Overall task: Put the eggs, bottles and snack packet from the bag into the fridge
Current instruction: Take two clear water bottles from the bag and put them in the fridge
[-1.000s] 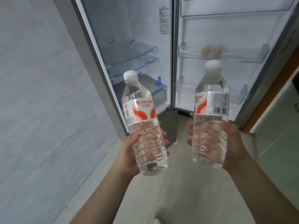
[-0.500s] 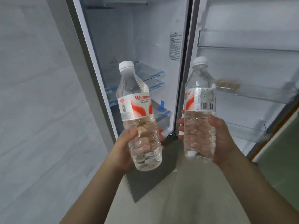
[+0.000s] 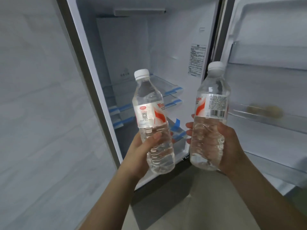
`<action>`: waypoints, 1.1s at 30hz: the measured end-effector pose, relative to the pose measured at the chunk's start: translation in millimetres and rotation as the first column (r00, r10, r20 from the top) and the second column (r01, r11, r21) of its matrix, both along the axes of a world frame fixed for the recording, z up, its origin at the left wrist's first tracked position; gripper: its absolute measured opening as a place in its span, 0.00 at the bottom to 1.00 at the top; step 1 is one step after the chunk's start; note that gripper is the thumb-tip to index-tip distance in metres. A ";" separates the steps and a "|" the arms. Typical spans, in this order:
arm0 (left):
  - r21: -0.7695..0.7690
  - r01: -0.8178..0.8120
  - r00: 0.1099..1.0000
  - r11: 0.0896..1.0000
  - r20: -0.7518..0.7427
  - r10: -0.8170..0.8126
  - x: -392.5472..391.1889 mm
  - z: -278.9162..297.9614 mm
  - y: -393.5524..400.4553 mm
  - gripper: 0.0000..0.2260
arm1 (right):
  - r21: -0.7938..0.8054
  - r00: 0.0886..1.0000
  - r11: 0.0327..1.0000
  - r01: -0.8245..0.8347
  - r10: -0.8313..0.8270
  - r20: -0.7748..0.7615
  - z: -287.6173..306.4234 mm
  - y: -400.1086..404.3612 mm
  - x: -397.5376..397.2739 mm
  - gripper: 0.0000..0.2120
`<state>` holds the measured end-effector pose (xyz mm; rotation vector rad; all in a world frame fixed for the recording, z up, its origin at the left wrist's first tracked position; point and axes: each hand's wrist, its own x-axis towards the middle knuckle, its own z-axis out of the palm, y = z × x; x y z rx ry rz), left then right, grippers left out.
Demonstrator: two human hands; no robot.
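My left hand (image 3: 141, 153) grips the lower half of a clear water bottle (image 3: 150, 103) with a white cap and a red-and-white label, held upright in front of the open fridge (image 3: 126, 47). My right hand (image 3: 232, 146) holds a second, matching water bottle (image 3: 211, 90) upright, just right of the first. Both bottles hover in front of the fridge's lower glass shelves (image 3: 166, 87). Two eggs (image 3: 265, 110), blurred, lie in a door rack (image 3: 249, 113) to the right of the right bottle. The bag and the snack packet are out of view.
The open fridge door (image 3: 274, 47) with several clear racks fills the right side. A pale tiled wall (image 3: 36, 113) runs along the left. Inside the fridge, blue tape strips (image 3: 176, 125) hold the shelves and a drawer. Beige floor (image 3: 191, 205) lies below my arms.
My view has moved closer to the fridge and tilted up, showing more of its interior. Both bottles stay in my hands, raised slightly toward the shelves.
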<state>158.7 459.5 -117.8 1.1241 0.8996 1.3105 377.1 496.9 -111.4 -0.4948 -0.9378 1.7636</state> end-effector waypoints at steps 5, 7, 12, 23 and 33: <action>0.014 -0.066 0.997 0.998 0.032 0.066 17.9 1.7 46.2 0.24 | 0.013 0.998 0.999 0.036 -0.037 0.045 0.0 61.6 18.2 0.18; -0.017 -0.112 0.992 0.994 0.059 0.113 25.2 5.2 66.8 0.27 | -0.018 0.999 0.999 0.051 -0.050 0.019 1.1 87.6 28.7 0.19; 0.046 -0.303 0.950 0.952 -0.070 0.306 42.3 16.4 118.7 0.31 | 0.057 0.998 0.998 -0.040 0.038 0.049 4.2 150.8 45.4 0.33; 0.198 -0.561 0.770 0.803 -0.230 0.595 33.0 27.8 161.7 0.20 | 0.254 0.942 0.966 -0.040 -0.048 0.333 3.2 225.3 10.6 0.21; 0.176 -0.676 0.684 0.716 -0.212 0.698 -28.9 22.6 199.7 0.21 | 0.238 0.926 0.966 0.100 -0.178 0.334 2.3 289.2 -58.6 0.27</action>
